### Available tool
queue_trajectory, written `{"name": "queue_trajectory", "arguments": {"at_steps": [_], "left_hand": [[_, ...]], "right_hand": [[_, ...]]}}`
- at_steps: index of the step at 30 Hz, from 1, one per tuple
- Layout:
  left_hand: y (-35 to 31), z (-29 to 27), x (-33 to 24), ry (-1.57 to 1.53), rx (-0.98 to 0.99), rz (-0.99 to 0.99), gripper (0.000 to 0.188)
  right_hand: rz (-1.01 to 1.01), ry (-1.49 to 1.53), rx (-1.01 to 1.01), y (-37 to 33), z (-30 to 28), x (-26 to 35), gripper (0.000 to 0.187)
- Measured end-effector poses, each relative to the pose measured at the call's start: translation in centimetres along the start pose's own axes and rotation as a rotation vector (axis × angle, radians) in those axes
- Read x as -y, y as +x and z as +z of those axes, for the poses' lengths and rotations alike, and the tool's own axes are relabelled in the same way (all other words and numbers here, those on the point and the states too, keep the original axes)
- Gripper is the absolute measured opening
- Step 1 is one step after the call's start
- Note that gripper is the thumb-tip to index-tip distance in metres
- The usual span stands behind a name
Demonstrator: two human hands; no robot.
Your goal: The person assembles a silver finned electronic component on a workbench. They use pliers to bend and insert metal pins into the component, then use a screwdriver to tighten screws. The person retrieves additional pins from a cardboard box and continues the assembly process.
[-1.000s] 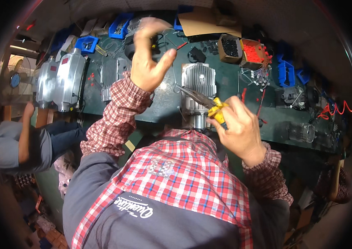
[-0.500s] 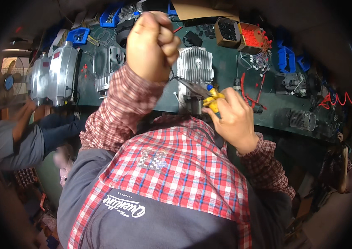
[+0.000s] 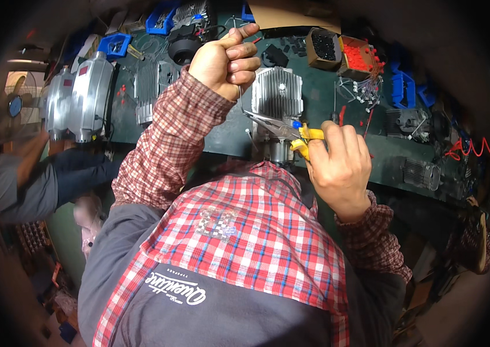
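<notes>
My left hand (image 3: 227,62) is raised over the bench with its fingers curled and one digit stretched out at the top. A thin wire (image 3: 241,99) hangs from this hand down to the jaw tips of the pliers (image 3: 271,122). My right hand (image 3: 342,168) grips these pliers by their yellow handles, which stand somewhat apart; the jaws point left toward the wire. Whether the jaws pinch the wire is too small to tell. Just beyond and below the pliers lies a finned metal housing (image 3: 278,95), with a cylindrical metal part (image 3: 280,151) at its near end.
On the green bench (image 3: 222,136) stand another finned housing (image 3: 153,89) and two silver canisters (image 3: 91,95) at left. Boxes of black parts (image 3: 323,49) and red caps (image 3: 356,55), plus blue bins (image 3: 402,89), are behind. A red coiled hose (image 3: 476,147) hangs right. Another person (image 3: 19,185) sits at left.
My left hand has turned, and one digit now sticks out from the fist. The pliers' handles have spread apart, and my right hand has shifted slightly to the right.
</notes>
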State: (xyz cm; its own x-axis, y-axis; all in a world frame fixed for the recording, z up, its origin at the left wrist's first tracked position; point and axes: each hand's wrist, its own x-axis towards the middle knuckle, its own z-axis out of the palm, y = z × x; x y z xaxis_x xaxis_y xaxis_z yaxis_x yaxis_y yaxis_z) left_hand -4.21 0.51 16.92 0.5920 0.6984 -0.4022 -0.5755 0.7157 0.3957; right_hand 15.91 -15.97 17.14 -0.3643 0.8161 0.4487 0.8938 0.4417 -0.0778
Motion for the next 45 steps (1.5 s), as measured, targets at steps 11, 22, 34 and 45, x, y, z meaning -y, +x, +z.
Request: {"name": "queue_trajectory", "arguments": {"at_steps": [11, 22, 34, 45], "left_hand": [[-0.1, -0.9, 0.6, -0.044, -0.027, 0.099, 0.022], [0.3, -1.5, 1.0, 0.005, 0.031, 0.074, 0.022], [-0.8, -0.4, 1.9, 0.263, 0.222, -0.01, 0.026], [1.2, -2.7, 1.5, -0.318, 0.618, -0.161, 0.027]], "right_hand": [[0.036, 0.03, 0.017, 0.3, 0.6, 0.2, 0.018], [0.001, 0.05, 0.075, 0.0, 1.1, 0.0, 0.015], [0.015, 0.346, 0.151, -1.1, 2.1, 0.0, 0.017], [0.037, 0.235, 0.045, -0.5, 1.9, -0.4, 0.018]]}}
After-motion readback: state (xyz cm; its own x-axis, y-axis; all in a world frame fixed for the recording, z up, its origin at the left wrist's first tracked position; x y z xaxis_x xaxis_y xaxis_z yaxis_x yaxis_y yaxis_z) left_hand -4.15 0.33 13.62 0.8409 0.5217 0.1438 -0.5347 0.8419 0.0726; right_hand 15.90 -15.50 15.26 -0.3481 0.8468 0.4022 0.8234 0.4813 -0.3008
